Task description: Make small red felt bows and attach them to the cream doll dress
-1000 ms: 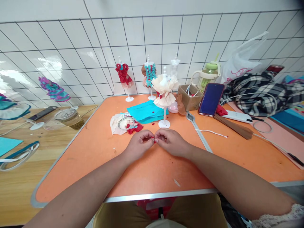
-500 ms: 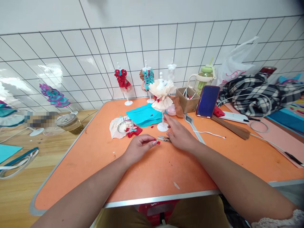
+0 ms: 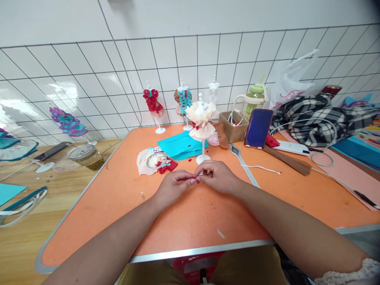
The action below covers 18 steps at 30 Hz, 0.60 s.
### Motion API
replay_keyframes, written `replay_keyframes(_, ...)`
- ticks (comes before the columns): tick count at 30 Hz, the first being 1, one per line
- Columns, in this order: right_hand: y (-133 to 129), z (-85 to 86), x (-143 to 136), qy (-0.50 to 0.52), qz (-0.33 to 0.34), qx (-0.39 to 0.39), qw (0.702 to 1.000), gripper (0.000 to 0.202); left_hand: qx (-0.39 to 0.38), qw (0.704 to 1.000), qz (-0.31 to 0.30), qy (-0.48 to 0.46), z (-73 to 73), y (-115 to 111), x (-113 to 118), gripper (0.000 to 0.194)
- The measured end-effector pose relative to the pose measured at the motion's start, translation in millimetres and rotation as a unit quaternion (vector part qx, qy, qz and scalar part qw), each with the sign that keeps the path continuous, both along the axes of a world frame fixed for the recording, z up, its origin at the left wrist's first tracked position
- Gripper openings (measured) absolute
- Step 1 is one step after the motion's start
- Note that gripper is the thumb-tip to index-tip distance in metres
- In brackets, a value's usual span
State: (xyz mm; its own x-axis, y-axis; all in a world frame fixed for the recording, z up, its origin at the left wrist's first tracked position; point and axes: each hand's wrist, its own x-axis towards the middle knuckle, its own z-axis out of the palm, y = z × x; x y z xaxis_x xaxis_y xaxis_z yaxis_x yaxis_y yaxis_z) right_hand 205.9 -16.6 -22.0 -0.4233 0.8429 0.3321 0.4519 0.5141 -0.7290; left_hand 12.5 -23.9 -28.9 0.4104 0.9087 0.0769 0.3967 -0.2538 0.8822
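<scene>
Near the middle of the orange table, my left hand pinches a small red piece between thumb and fingertips. My right hand meets it from the right, its thumb and finger closed on the same piece. The small scissors are mostly hidden beneath my right hand. Just behind my hands stands a mini dress form with cream ruffles on a white round base. Turquoise sheets lie behind and to the left, beside a clear round dish with cream and red scraps around it.
Dress forms in red and turquoise stand at the back. To the right are a cardboard box, a propped phone, a green-lidded bottle, a plaid cloth and cables. A lidded jar stands left.
My right hand has moved left from beside the dress form's base and the scissors to my left hand, and its fingertips have closed on the red piece. The view has shifted slightly.
</scene>
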Motion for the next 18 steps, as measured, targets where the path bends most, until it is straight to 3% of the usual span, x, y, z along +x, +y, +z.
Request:
replay_keyframes(6, 0.7, -3.0, 0.0, 0.025, -0.021, -0.016, 0.999, 0.021, 0.000, 1.000, 0.003, -0.010, 3.0, -1.1, 0.3, 0.021)
replay_keyframes(13, -3.2, -3.7, -0.6, -0.020, -0.039, 0.080, 0.996, 0.011, 0.002, 1.000, -0.004, -0.027, 2.9, -0.8, 0.7, 0.020)
replay_keyframes(18, -6.7, -3.2, -2.4, -0.024, -0.042, 0.103, 0.994, 0.010, -0.001, 0.999, -0.002, -0.039, 2.6, 0.1, -0.1, 0.021)
